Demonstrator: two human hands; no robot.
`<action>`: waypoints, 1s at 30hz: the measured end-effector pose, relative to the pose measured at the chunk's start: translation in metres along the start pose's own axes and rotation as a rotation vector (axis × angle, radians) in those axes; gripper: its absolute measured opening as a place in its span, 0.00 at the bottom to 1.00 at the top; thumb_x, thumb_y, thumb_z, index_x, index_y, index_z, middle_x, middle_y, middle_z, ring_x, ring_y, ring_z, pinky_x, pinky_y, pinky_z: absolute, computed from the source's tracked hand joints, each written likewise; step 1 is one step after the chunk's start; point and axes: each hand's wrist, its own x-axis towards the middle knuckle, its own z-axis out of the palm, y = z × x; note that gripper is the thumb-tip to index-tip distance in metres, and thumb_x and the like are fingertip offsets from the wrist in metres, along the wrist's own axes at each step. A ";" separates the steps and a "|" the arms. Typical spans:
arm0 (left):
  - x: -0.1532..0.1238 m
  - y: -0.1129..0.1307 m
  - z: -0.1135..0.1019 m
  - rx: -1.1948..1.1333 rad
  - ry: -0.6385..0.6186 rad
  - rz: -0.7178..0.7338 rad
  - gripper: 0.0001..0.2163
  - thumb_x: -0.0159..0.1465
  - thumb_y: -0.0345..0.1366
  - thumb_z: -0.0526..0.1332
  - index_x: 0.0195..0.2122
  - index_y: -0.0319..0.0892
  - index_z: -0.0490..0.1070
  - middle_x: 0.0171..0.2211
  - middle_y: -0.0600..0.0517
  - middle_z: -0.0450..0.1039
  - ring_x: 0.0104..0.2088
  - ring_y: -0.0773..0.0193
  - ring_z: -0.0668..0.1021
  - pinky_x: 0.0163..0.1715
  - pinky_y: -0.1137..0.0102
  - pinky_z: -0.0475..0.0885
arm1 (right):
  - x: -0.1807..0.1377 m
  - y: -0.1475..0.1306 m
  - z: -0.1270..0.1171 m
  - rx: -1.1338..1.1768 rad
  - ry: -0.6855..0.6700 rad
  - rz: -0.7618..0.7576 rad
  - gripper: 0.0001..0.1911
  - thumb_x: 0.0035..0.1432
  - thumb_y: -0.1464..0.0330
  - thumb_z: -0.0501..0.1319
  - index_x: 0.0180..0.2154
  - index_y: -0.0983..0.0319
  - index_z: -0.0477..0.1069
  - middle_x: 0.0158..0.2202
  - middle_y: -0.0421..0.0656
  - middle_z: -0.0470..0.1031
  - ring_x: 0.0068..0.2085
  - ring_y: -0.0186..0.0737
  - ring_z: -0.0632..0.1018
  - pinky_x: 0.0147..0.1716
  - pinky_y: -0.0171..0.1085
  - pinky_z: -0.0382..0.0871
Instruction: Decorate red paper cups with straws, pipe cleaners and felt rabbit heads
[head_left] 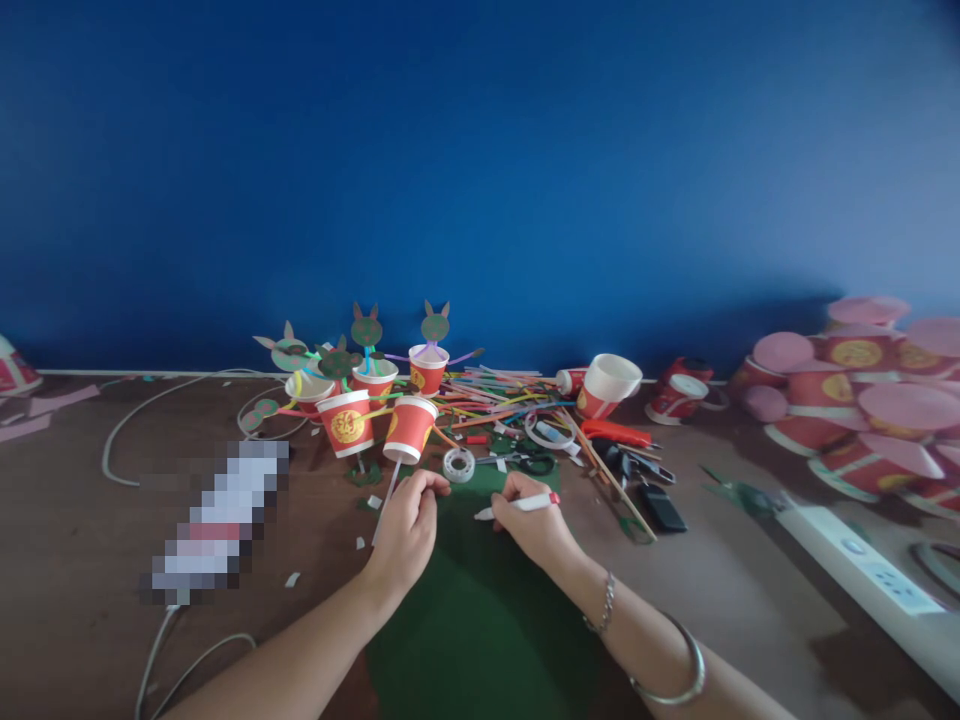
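In my right hand (531, 517) is a white marker pen (538, 502) with a red end, its tip pointing left above green paper (480, 610). My left hand (409, 525) lies at the left edge of that paper with the fingers curled; whatever may be inside them is hidden. A pale straw (391, 480) runs from a tilted red paper cup (409, 428) down past the left hand's wrist side. Just beyond the hands are a tape roll (459, 465) and dark-handled scissors (534, 461).
Red cups with straw arms and paper animal heads (434, 326) stand behind on the left. Coloured straws (495, 395) lie heaped at the back. Rightward are an orange-red tool (616, 432), a black object (661, 507), a power strip (862, 555) and pink-topped cups (859, 350).
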 end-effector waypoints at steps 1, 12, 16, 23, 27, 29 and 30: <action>0.000 0.000 0.000 -0.001 -0.001 -0.002 0.09 0.63 0.31 0.47 0.34 0.43 0.67 0.35 0.50 0.74 0.39 0.60 0.75 0.41 0.65 0.68 | 0.000 0.000 0.000 0.001 -0.004 -0.001 0.10 0.47 0.70 0.55 0.17 0.60 0.58 0.14 0.36 0.70 0.15 0.29 0.64 0.16 0.29 0.54; 0.000 0.001 0.000 -0.004 0.011 0.007 0.09 0.63 0.31 0.47 0.33 0.43 0.67 0.34 0.50 0.74 0.38 0.61 0.76 0.41 0.66 0.69 | 0.000 0.000 -0.001 -0.003 0.025 0.011 0.10 0.47 0.69 0.56 0.18 0.60 0.59 0.15 0.36 0.70 0.18 0.30 0.65 0.16 0.28 0.52; 0.000 0.000 0.000 0.005 0.007 0.011 0.09 0.62 0.31 0.47 0.34 0.43 0.67 0.35 0.50 0.74 0.38 0.61 0.76 0.40 0.66 0.69 | 0.000 -0.002 -0.001 -0.009 0.048 0.022 0.10 0.47 0.69 0.55 0.17 0.60 0.59 0.15 0.36 0.69 0.19 0.30 0.65 0.17 0.29 0.53; 0.000 0.000 0.000 0.003 0.005 0.003 0.10 0.62 0.31 0.47 0.34 0.43 0.67 0.34 0.50 0.74 0.38 0.60 0.76 0.41 0.65 0.69 | -0.001 -0.004 -0.002 -0.019 0.021 0.023 0.10 0.47 0.69 0.55 0.17 0.60 0.58 0.15 0.37 0.70 0.18 0.31 0.65 0.17 0.29 0.53; 0.000 0.001 0.000 0.003 -0.001 -0.001 0.10 0.62 0.31 0.47 0.34 0.43 0.67 0.35 0.49 0.74 0.39 0.60 0.75 0.41 0.65 0.69 | -0.001 -0.004 -0.002 -0.017 0.031 0.029 0.10 0.47 0.69 0.55 0.17 0.60 0.58 0.15 0.36 0.70 0.17 0.30 0.64 0.17 0.29 0.53; 0.000 0.002 -0.001 0.001 -0.002 -0.001 0.10 0.62 0.31 0.47 0.34 0.43 0.67 0.35 0.49 0.74 0.39 0.60 0.75 0.41 0.65 0.69 | -0.001 -0.004 -0.002 -0.014 0.038 0.025 0.10 0.47 0.69 0.55 0.17 0.60 0.58 0.15 0.36 0.70 0.18 0.30 0.65 0.17 0.29 0.53; 0.000 0.002 -0.001 0.001 -0.002 -0.001 0.10 0.63 0.31 0.47 0.34 0.43 0.67 0.35 0.49 0.74 0.38 0.60 0.76 0.41 0.65 0.69 | -0.001 -0.004 -0.002 -0.010 0.033 0.022 0.10 0.47 0.69 0.55 0.17 0.60 0.58 0.15 0.36 0.70 0.18 0.31 0.65 0.17 0.29 0.53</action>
